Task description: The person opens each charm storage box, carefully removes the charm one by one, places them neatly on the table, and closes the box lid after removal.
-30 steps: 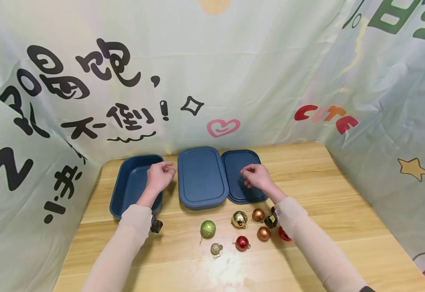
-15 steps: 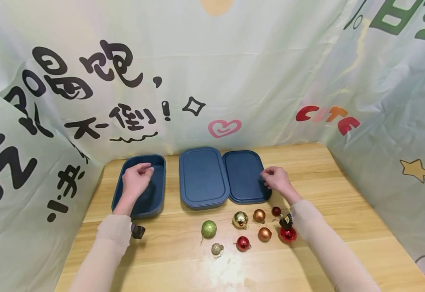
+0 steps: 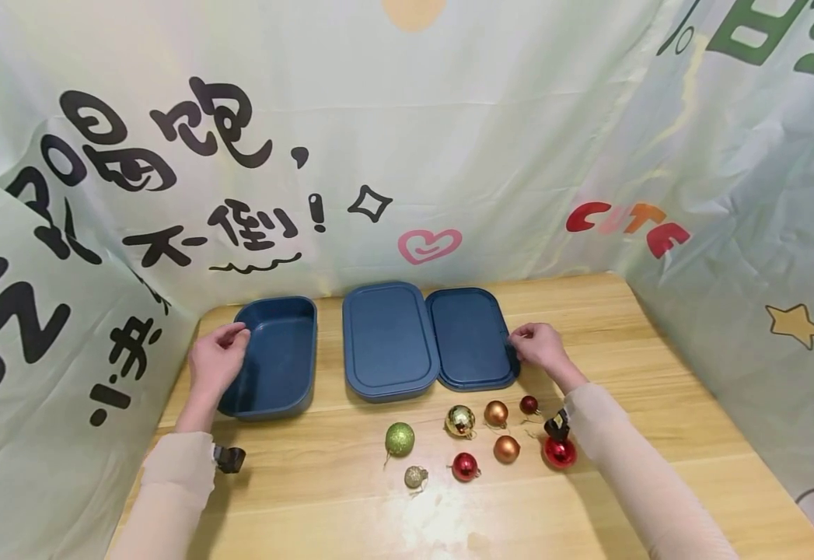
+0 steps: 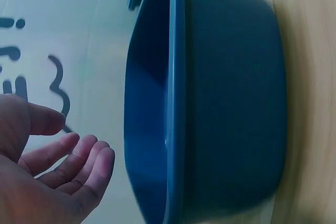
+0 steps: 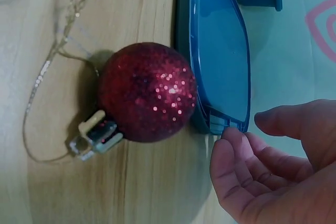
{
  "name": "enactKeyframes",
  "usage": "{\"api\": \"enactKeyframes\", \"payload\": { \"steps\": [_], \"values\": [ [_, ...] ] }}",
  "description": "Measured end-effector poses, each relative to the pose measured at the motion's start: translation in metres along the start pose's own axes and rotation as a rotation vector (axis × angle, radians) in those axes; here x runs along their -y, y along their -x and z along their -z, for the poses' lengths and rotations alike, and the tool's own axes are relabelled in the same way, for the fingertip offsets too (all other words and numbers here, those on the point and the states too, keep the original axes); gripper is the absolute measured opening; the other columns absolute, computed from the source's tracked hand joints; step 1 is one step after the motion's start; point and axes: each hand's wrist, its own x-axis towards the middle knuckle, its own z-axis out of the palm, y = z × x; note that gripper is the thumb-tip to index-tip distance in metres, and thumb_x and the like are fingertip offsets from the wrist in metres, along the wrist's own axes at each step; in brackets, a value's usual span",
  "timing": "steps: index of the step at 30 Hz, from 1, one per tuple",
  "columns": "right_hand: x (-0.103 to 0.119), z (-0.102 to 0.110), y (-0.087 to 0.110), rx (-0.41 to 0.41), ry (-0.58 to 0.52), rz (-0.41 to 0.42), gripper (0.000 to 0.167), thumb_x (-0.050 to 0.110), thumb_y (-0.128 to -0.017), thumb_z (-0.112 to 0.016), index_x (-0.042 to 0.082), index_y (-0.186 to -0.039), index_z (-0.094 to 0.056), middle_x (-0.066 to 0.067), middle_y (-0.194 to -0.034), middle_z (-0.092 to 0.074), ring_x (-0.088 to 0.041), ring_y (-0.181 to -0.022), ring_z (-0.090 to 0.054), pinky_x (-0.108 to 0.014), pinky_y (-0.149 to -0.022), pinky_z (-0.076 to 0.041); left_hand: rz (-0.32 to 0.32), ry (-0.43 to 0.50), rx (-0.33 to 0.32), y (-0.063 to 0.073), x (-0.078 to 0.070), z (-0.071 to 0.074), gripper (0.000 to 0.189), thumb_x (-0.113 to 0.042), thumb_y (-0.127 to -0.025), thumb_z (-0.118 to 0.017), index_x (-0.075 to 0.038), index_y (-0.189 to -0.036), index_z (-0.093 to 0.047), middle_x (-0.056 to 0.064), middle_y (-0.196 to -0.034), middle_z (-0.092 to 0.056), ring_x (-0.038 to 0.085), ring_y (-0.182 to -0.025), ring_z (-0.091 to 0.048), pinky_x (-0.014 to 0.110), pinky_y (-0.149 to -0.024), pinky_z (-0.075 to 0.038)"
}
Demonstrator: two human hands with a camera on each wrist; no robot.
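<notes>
An open blue container (image 3: 277,354) stands at the left of the table. By its left rim hovers my left hand (image 3: 218,362), holding nothing. The left wrist view shows its loosely bent fingers (image 4: 100,169) apart from the container wall. A flat blue lid (image 3: 473,338) lies at the right of the row. My right hand (image 3: 541,348) is at its right edge. In the right wrist view its fingertips (image 5: 233,140) touch the lid's edge, while the thumb stands apart. Close to that hand lies a dark red glitter Christmas ball (image 5: 149,93) with a gold loop.
A lidded blue container (image 3: 390,342) sits between the two. Several Christmas balls lie in front: a green one (image 3: 400,439), a gold one (image 3: 459,421), a copper one (image 3: 507,449) and a red one (image 3: 559,453). A printed cloth (image 3: 504,155) hangs behind the table.
My left hand has moved left across the open container to its left rim. My right hand has moved right, from above the lid to its right edge. The containers and balls stay put.
</notes>
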Motion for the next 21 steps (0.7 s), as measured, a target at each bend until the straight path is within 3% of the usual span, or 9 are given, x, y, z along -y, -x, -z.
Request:
{"api": "enactKeyframes", "payload": {
  "steps": [5,13,15,18,21],
  "values": [
    [0.001,-0.001,-0.001,0.008,-0.014,-0.014,0.028,0.013,-0.1,-0.061,-0.012,-0.111,-0.07,-0.005,-0.068,-0.067,-0.015,-0.063,-0.067,-0.029,-0.06,-0.06,0.03,-0.001,-0.047,-0.001,0.015,0.016,0.031,-0.02,-0.1,-0.066,-0.002,-0.122,-0.077,0.024,-0.107,-0.076,-0.02,-0.066,-0.043,0.013,-0.068,-0.039],
    [0.001,-0.004,-0.004,0.015,0.02,-0.047,0.028,0.014,-0.099,-0.065,-0.01,-0.111,-0.071,-0.007,-0.074,-0.07,-0.012,-0.063,-0.066,-0.031,-0.061,-0.063,0.082,-0.083,-0.076,-0.001,0.041,0.035,0.035,-0.021,-0.098,-0.066,-0.005,-0.127,-0.076,0.019,-0.112,-0.079,-0.025,-0.064,-0.042,0.017,-0.076,-0.042],
    [0.001,-0.005,-0.005,0.013,0.032,-0.053,0.028,0.015,-0.099,-0.066,-0.01,-0.111,-0.072,-0.008,-0.075,-0.071,-0.01,-0.061,-0.064,-0.031,-0.061,-0.063,0.101,-0.105,-0.067,0.0,0.045,0.038,0.036,-0.022,-0.098,-0.065,-0.005,-0.128,-0.076,0.019,-0.113,-0.079,-0.015,-0.069,-0.052,0.026,-0.085,-0.046],
    [0.002,-0.005,-0.005,0.009,0.049,-0.062,0.028,0.014,-0.099,-0.066,-0.01,-0.11,-0.072,-0.01,-0.074,-0.071,-0.007,-0.058,-0.062,-0.03,-0.06,-0.062,0.12,-0.122,-0.038,0.001,0.051,0.04,0.039,-0.022,-0.098,-0.064,-0.003,-0.13,-0.073,0.022,-0.118,-0.076,0.016,-0.088,-0.069,0.043,-0.099,-0.048],
    [0.003,-0.006,-0.005,0.009,0.066,-0.072,0.026,0.014,-0.1,-0.066,-0.01,-0.109,-0.072,-0.009,-0.072,-0.069,-0.007,-0.058,-0.061,-0.031,-0.059,-0.062,0.144,-0.13,0.016,0.003,0.057,0.04,0.043,-0.024,-0.099,-0.063,0.0,-0.134,-0.069,0.025,-0.122,-0.074,0.042,-0.116,-0.065,0.055,-0.11,-0.041]
  ]
}}
